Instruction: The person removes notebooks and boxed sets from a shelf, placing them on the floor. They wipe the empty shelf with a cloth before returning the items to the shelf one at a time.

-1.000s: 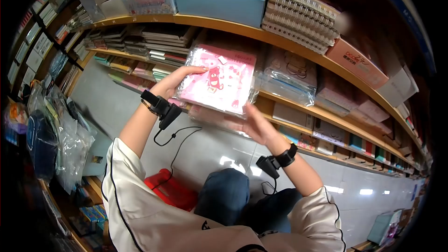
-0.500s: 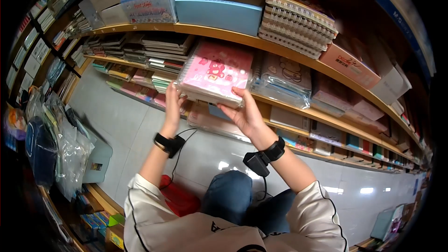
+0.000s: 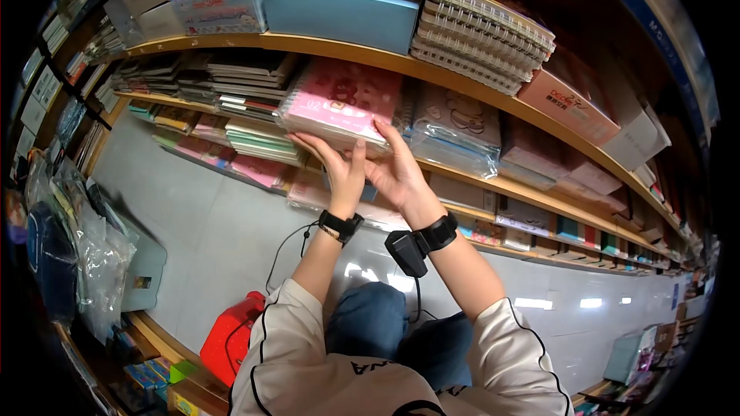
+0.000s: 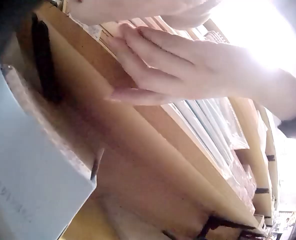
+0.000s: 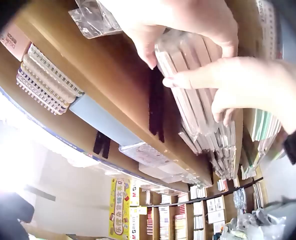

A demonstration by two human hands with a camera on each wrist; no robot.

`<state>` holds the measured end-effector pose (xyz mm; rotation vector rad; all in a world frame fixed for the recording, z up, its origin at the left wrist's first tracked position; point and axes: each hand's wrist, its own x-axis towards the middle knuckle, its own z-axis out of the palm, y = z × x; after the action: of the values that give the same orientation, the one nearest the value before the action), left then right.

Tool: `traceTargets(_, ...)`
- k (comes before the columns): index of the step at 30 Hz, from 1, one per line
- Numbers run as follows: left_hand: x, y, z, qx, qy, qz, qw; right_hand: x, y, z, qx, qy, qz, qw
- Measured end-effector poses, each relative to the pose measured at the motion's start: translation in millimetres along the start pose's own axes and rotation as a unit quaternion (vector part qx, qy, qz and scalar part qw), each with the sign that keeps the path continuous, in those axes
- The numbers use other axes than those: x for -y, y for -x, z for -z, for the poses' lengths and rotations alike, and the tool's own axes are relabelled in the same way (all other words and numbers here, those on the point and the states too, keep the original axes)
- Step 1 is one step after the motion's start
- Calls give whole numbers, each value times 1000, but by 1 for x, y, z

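Note:
A plastic-wrapped stack of pink notebooks (image 3: 339, 104) lies at the front of the middle shelf, its spiral edge to the left. My right hand (image 3: 402, 177) grips its near right corner, thumb on the cover and fingers lower down; in the right wrist view this hand (image 5: 188, 20) straddles the notebooks' end. Against the near edge, my left hand (image 3: 341, 177) rests with fingers extended, close beside the right. The right wrist view shows the left hand (image 5: 248, 82) with its thumb along the stack's side. Part of the right fingers is hidden.
Above is a shelf with a blue box (image 3: 339, 17) and spiral notebooks (image 3: 482, 35). Wrapped notebooks (image 3: 455, 127) lie right of the stack, dark books (image 3: 250, 77) left. A red container (image 3: 231, 339) stands on the floor, a cable beside it.
My left hand has left the cover's left side and come right along the near edge. My right hand has closed on the near right corner. The stack sits farther back under the upper shelf.

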<state>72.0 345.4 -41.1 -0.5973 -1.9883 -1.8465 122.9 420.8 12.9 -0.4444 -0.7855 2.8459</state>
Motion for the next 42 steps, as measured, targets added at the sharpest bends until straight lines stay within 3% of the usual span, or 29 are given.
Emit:
traceTargets(3,9,-11,-13,-26,16,-12,999,-2,11,6,54,7,8,998)
traceTargets(5,17,-13,-16,-30,12,-9,999,-2,23,23,90,86,-33,992)
traceTargets(7,16,-13,-19,-46,5,-40,998,-9,41,58,24,227,-40,973)
traceTargets(9,20,-14,-25,-59,4,-38,998,-5,74,67,13,251,-64,966)
traceTargets(16,22,-19,-43,-159,1,-63,985,-13,147,120,-95,144,-23,985)
traceTargets(21,26,-21,-48,-160,-50,-71,983,-16,172,151,-142,119,-34,982)
traceTargets(29,26,-22,-49,-151,-61,-53,985,9,171,163,-159,128,65,977)
traceTargets(32,25,-23,-48,-151,-80,-61,983,21,170,155,-117,293,92,944)
traceTargets(33,24,-23,-46,-143,-81,-59,985,31,172,154,-117,291,91,945)
traceTargets(35,29,-21,-40,-116,-102,-58,986,61,181,160,14,510,153,846)
traceTargets(36,25,-17,-29,-73,-91,-32,993,86,191,159,10,545,149,825)
traceTargets(39,22,-5,7,30,-53,-26,998,175,237,159,-69,594,221,770)
traceTargets(40,28,-4,25,40,-112,-37,992,196,258,157,-160,584,247,757)
traceTargets(41,10,4,38,48,-60,-76,994,213,280,160,-252,568,271,735)
traceTargets(42,3,13,50,74,16,-65,995,229,298,175,-227,561,319,730)
